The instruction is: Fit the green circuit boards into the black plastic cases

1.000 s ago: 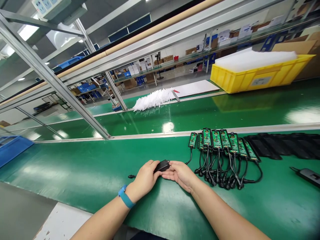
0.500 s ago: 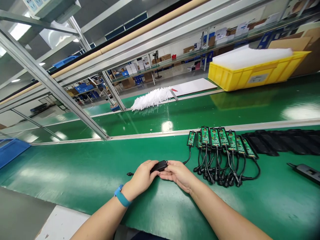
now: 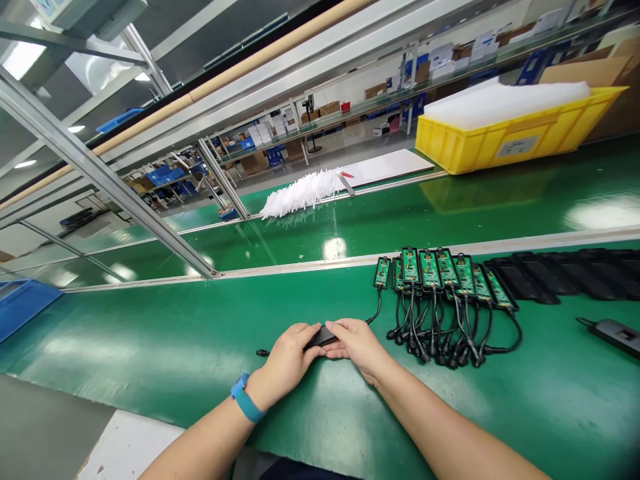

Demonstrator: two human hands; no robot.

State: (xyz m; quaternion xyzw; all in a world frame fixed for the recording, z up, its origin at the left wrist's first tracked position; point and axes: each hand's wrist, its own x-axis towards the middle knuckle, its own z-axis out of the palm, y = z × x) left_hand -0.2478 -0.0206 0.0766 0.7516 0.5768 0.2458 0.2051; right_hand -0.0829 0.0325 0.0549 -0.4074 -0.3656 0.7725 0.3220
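holding case (image 3: 321,337) at grn bench (image 3: 175,333), cluttered rm (image 3: 345,142)

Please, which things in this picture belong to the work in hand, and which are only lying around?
Likely belonging to the work:
black case, being held
circuit boards with cables
flat black pieces

Probably just lying around:
yellow bin
white strips
blue bin

The left hand (image 3: 289,358) and the right hand (image 3: 357,343) hold a black case (image 3: 320,337) between them; green circuit boards (image 3: 430,269) lie to the right on the green bench (image 3: 190,333); a yellow bin (image 3: 520,141) stands beyond.
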